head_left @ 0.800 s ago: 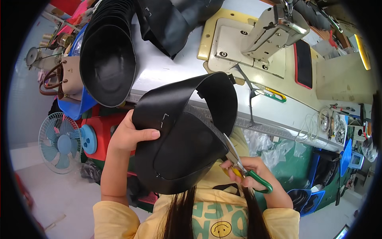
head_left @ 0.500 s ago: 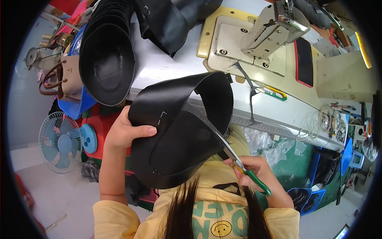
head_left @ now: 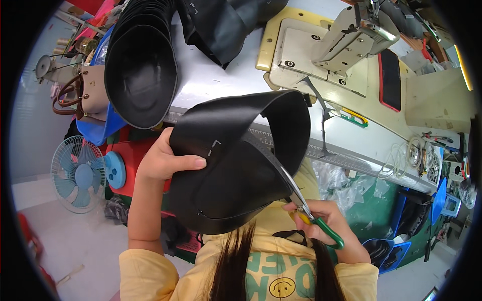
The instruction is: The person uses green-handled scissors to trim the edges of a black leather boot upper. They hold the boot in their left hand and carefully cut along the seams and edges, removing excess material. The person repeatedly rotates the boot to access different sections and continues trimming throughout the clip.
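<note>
A black, leather-like piece point(head_left: 236, 173), seamed into a wide curved shell with an open end, is held up in front of my chest. My left hand point(head_left: 173, 159) grips its left side, thumb pressed on the outside near a short pale stitch mark, the other fingers mostly hidden behind. Fingers of my right hand point(head_left: 324, 220) are wrapped round the green and yellow handles of a pair of scissors point(head_left: 304, 206). The scissor blades point up and left, lying along the piece's lower right edge; how far they are parted I cannot tell.
Nested black shells point(head_left: 141, 75) stand at the table's far left, beside more black pieces point(head_left: 218, 30). A sewing machine point(head_left: 346, 55), a red-edged phone point(head_left: 389, 80), a thin black scrap point(head_left: 324, 113) and yellow-green snips point(head_left: 354, 117) are to the right. A blue fan point(head_left: 83, 175) stands left.
The black piece and the scissors have shifted slightly right together, both still in my hands. The whole view has also shifted a little.
</note>
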Motion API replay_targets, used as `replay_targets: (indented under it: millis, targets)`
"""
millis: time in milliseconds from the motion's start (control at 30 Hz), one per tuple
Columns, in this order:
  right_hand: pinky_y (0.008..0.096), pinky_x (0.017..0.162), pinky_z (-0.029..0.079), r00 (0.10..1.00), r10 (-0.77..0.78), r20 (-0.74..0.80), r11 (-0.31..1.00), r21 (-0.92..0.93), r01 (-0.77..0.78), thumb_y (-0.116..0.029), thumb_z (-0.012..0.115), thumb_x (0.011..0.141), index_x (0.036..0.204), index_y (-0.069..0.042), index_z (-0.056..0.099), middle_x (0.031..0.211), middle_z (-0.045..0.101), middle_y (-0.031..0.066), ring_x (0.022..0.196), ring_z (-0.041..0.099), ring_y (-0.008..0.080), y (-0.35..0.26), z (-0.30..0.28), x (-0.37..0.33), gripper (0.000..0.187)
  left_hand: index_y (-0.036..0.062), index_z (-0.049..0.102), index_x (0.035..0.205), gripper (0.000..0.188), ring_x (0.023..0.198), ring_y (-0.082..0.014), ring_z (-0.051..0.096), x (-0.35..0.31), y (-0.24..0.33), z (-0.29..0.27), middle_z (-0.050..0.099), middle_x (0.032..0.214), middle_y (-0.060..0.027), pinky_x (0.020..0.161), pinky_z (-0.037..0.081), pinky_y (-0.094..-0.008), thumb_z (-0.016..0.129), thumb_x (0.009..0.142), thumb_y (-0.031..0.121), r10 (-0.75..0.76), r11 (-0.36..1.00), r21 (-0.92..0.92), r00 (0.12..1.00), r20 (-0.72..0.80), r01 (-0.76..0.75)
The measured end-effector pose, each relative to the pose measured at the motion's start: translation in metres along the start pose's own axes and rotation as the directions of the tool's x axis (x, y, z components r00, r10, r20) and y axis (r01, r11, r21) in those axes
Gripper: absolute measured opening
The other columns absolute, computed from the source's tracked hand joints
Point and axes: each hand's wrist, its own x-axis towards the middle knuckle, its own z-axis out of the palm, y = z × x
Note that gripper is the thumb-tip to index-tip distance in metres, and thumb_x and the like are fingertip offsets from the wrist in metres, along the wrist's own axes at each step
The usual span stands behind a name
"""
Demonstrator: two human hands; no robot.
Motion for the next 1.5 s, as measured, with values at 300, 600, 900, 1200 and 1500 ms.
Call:
replay_targets:
  millis: [300,600,900,1200,1500]
  targets:
    - [0.0190,0.052,0.032,0.991,0.087,-0.098,0.985,-0.142,-0.100,-0.025,0.078,0.069,0.112,-0.001,0.059,0.065,0.045,-0.0033,0.059,0.039,0.0040,-0.008,-0.003,-0.004,0.053,-0.0010,0.060,0.101,0.042,0.084,-0.0115,0.057,0.002,0.002,-0.006,0.063,0.093,-0.0049,0.080,0.044,-0.0263,0.074,0.061,-0.001,-0.033,0.997,0.073,0.999,0.016,0.032]
    - [0.0189,0.051,0.031,0.995,0.054,-0.084,0.981,-0.179,-0.068,-0.023,0.078,0.069,0.112,-0.001,0.059,0.065,0.045,-0.0030,0.059,0.040,0.0037,-0.006,-0.008,-0.008,0.052,-0.0009,0.060,0.102,0.043,0.085,-0.0118,0.056,0.006,0.004,-0.004,0.063,0.095,-0.0045,0.081,0.044,-0.0264,0.074,0.062,-0.002,-0.024,0.996,0.090,0.997,0.073,0.018]
    - [0.0191,0.052,0.032,0.995,0.063,-0.074,0.995,-0.066,-0.068,-0.024,0.076,0.071,0.114,0.001,0.057,0.067,0.045,-0.0022,0.060,0.040,0.0038,-0.007,-0.001,-0.001,0.053,-0.0013,0.060,0.103,0.042,0.085,-0.0110,0.056,0.008,0.002,-0.005,0.063,0.093,-0.0044,0.079,0.044,-0.0259,0.074,0.063,-0.002,0.014,0.989,0.144,0.985,0.172,-0.039]
    - [0.0196,0.050,0.028,0.992,0.033,-0.118,0.968,-0.244,-0.061,-0.026,0.079,0.067,0.110,-0.002,0.060,0.063,0.043,-0.0035,0.056,0.037,0.0041,-0.004,-0.007,-0.006,0.053,-0.0021,0.060,0.102,0.040,0.084,-0.0109,0.056,0.009,0.006,-0.004,0.063,0.093,-0.0042,0.079,0.045,-0.0262,0.073,0.064,-0.002,-0.029,0.986,0.167,0.982,0.185,-0.002]
    - [0.0194,0.050,0.028,0.992,0.053,-0.112,0.967,-0.243,-0.079,-0.025,0.079,0.066,0.108,-0.001,0.061,0.064,0.044,-0.0035,0.057,0.038,0.0034,-0.008,-0.006,-0.003,0.051,-0.0028,0.059,0.101,0.039,0.083,-0.0096,0.055,0.010,0.009,-0.007,0.063,0.091,-0.0032,0.076,0.045,-0.0251,0.073,0.065,-0.001,-0.016,0.962,0.266,0.960,0.281,-0.062]
